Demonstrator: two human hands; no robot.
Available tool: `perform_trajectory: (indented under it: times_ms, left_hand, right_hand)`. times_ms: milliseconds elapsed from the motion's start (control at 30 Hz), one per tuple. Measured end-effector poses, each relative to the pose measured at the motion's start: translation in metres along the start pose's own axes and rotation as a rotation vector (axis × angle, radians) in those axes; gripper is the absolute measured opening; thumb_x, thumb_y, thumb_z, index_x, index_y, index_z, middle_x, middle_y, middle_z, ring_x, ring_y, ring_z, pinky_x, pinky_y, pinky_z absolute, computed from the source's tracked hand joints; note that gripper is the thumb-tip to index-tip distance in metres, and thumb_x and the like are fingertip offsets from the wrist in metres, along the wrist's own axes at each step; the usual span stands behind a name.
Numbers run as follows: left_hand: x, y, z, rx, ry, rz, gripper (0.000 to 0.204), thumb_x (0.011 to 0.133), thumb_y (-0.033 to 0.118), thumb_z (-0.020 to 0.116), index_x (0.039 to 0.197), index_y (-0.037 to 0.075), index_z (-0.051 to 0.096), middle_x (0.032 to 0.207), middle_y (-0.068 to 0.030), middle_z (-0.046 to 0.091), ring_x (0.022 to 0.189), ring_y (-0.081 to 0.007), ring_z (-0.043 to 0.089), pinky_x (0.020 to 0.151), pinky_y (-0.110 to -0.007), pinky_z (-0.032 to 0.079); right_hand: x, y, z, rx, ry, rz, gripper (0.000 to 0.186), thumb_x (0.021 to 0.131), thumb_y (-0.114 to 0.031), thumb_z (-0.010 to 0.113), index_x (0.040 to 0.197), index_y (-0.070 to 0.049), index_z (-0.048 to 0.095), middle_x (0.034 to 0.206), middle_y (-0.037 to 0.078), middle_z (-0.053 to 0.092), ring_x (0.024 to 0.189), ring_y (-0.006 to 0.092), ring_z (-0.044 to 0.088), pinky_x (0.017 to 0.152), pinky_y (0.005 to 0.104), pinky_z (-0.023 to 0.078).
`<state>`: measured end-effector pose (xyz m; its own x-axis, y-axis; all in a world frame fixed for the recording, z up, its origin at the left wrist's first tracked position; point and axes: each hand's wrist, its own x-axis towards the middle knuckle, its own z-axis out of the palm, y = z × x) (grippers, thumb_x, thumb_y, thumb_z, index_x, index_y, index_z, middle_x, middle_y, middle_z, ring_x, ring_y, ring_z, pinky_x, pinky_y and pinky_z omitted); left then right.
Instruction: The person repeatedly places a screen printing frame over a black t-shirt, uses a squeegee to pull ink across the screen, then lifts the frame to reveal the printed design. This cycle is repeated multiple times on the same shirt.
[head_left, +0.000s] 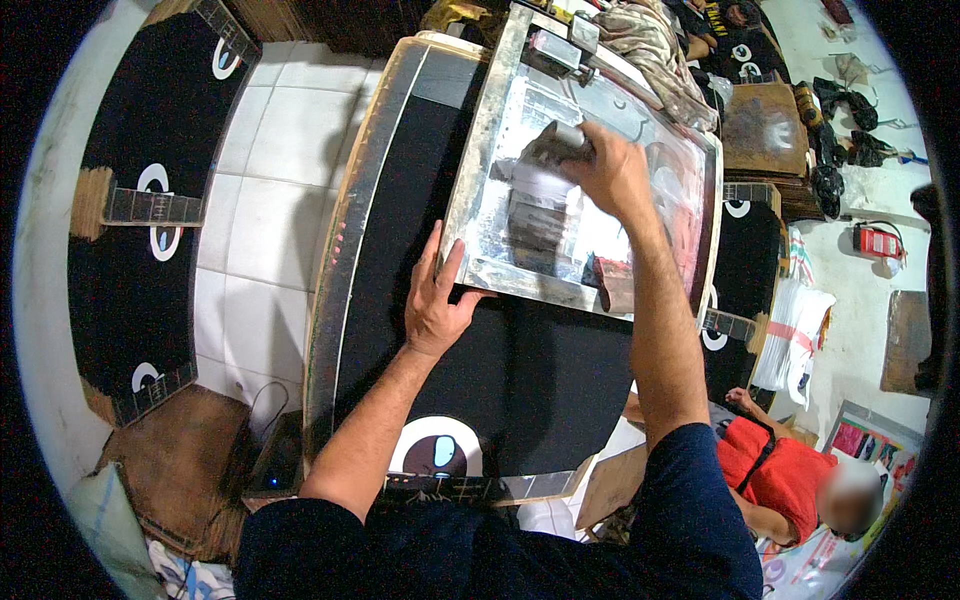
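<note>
My right hand [612, 172] is closed around a grey squeegee [563, 137] above the mesh of a screen-printing frame [545, 288]. Grey and black ink smears the mesh under it. My left hand [437, 312] lies with fingers stretched out at the frame's near left corner, touching its rim. Beneath the frame is black fabric [400, 240] spread on a long board, with a white and brown eye print [440, 452] at its near end. A second squeegee with a reddish holder [615, 284] rests inside the frame by its near rim.
Another board with black fabric and eye prints [135, 285] stands left, across the white tiled floor [245, 215]. A small clear container [553, 50] and a crumpled cloth [650, 50] lie at the frame's far end. A person in red [765, 460] is at lower right, near a fire extinguisher [878, 243].
</note>
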<state>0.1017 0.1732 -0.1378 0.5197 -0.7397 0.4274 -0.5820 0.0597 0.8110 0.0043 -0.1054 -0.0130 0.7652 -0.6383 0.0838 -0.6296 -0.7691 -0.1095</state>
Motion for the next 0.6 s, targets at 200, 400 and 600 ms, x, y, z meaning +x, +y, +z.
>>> perform_trajectory:
  times_ms: [200,400,600]
  left_hand:
    - [-0.001,-0.001,0.002,-0.004,0.006,0.018,0.106,0.072,0.018,0.093,0.159,0.017,0.032,0.157,-0.0319,0.038,0.142,-0.0468,0.046,0.111,-0.050,0.048]
    - [-0.001,-0.001,0.001,-0.011,0.007,0.020,0.103,0.074,0.017,0.092,0.159,0.015,0.033,0.156,-0.0323,0.039,0.142,-0.0471,0.046,0.111,-0.051,0.048]
    - [-0.002,0.000,0.000,-0.012,-0.019,-0.011,0.102,0.074,0.013,0.091,0.158,0.014,0.034,0.157,-0.0332,0.037,0.143,-0.0475,0.045,0.112,-0.052,0.047]
  right_hand:
    - [0.076,0.046,0.015,0.017,-0.002,0.029,0.056,0.076,-0.033,0.086,0.125,-0.010,0.069,0.106,0.019,0.075,0.100,0.0381,0.072,0.083,0.0486,0.056]
    - [-0.018,-0.019,0.026,0.084,0.138,0.063,0.037,0.069,-0.010,0.088,0.100,-0.009,0.068,0.091,0.011,0.069,0.087,0.0358,0.061,0.077,0.0452,0.049]
    - [-0.047,-0.028,0.006,0.024,0.057,0.073,0.036,0.073,-0.007,0.081,0.106,-0.011,0.067,0.102,0.010,0.070,0.097,0.0346,0.064,0.082,0.0472,0.046]
